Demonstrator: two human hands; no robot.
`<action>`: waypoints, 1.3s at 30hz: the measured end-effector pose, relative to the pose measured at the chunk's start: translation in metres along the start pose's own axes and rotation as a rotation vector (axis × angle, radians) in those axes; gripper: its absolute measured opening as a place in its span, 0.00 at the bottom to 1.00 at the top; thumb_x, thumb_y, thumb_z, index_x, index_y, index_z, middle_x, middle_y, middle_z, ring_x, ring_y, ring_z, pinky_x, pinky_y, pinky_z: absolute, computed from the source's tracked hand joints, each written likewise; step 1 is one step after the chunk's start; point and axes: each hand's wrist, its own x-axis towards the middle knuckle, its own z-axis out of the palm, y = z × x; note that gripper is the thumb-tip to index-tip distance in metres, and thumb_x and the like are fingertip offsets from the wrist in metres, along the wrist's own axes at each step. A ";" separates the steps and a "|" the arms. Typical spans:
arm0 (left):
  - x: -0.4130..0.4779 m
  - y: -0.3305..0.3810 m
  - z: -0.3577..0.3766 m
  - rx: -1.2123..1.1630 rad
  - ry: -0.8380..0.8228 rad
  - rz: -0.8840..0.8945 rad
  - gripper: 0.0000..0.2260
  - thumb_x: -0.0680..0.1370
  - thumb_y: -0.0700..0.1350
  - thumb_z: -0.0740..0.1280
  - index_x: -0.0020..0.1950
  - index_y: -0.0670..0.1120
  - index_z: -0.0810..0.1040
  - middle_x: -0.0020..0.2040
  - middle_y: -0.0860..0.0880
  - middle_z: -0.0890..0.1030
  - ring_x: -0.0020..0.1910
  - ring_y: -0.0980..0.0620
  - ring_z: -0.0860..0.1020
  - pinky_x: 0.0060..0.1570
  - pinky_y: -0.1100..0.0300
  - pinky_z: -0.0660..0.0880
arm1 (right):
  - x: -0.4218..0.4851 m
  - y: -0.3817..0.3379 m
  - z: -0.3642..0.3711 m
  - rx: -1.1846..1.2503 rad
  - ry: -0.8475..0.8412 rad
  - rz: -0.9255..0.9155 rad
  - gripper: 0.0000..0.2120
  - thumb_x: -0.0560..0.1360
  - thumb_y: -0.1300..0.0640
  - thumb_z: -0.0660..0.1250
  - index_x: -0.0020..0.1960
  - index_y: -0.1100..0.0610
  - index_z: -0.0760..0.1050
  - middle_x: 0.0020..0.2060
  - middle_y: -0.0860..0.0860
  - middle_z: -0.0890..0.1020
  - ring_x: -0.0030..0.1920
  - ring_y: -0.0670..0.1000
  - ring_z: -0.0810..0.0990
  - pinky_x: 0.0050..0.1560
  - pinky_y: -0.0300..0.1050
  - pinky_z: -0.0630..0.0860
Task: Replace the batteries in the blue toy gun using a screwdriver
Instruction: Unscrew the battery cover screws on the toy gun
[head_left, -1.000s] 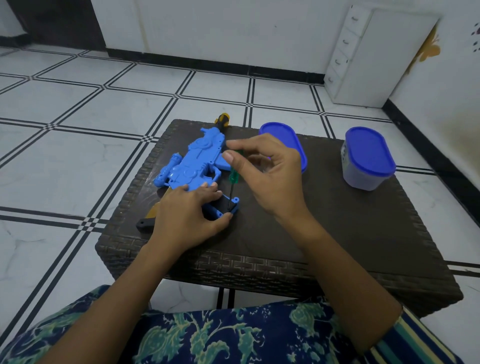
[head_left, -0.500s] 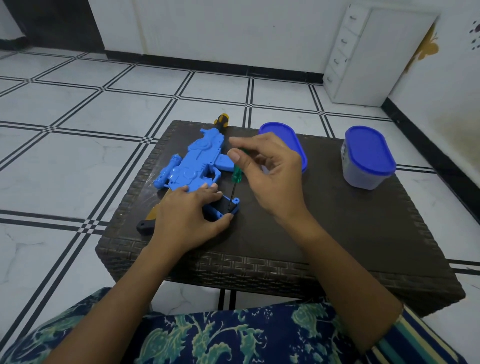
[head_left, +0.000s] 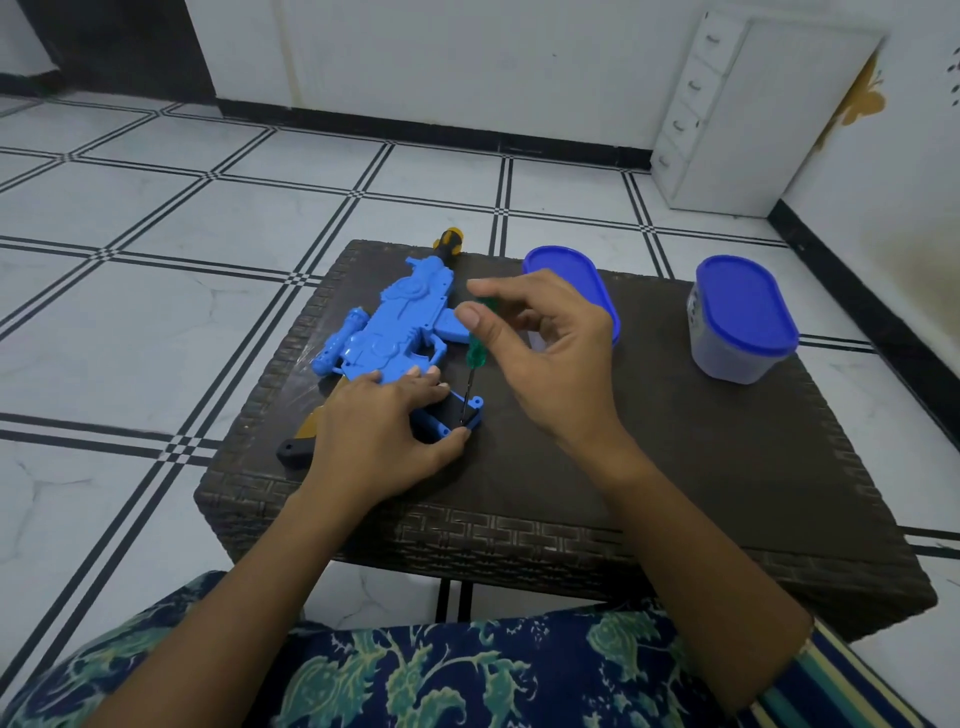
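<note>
At frame centre on the dark surface (head_left: 675, 467), the left hand (head_left: 379, 436) clamps its grip on the handle of the blue toy gun (head_left: 395, 332), the right hand (head_left: 550, 358) pinches a screwdriver (head_left: 475, 353) upright on its screw; the battery swap apparently lies ahead.

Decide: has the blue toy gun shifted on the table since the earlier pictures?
No. Judged against the table, the blue toy gun lies where it did.

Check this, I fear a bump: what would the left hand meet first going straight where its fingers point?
Probably the green-handled screwdriver's metal shaft, just beyond the fingertips of the left hand holding the blue plastic toy gun; depth unclear.
</note>
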 end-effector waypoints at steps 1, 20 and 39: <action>0.000 -0.001 0.001 -0.009 -0.006 -0.004 0.22 0.62 0.63 0.68 0.49 0.53 0.85 0.50 0.55 0.84 0.47 0.47 0.83 0.45 0.53 0.78 | 0.000 0.000 -0.001 0.004 -0.008 0.004 0.09 0.73 0.61 0.74 0.52 0.60 0.83 0.42 0.50 0.83 0.41 0.46 0.80 0.43 0.38 0.76; 0.003 -0.008 0.006 -0.009 -0.121 -0.018 0.26 0.64 0.67 0.60 0.53 0.55 0.83 0.55 0.57 0.82 0.51 0.48 0.82 0.50 0.53 0.77 | 0.001 -0.003 -0.004 0.134 -0.075 0.124 0.09 0.77 0.64 0.69 0.56 0.59 0.81 0.47 0.54 0.85 0.50 0.50 0.84 0.51 0.46 0.81; 0.002 -0.006 0.008 -0.019 -0.085 -0.031 0.26 0.63 0.67 0.59 0.52 0.56 0.84 0.55 0.57 0.82 0.52 0.48 0.81 0.51 0.54 0.76 | -0.003 -0.004 -0.003 0.140 -0.045 0.176 0.08 0.78 0.62 0.68 0.56 0.55 0.79 0.45 0.54 0.85 0.46 0.53 0.85 0.44 0.58 0.81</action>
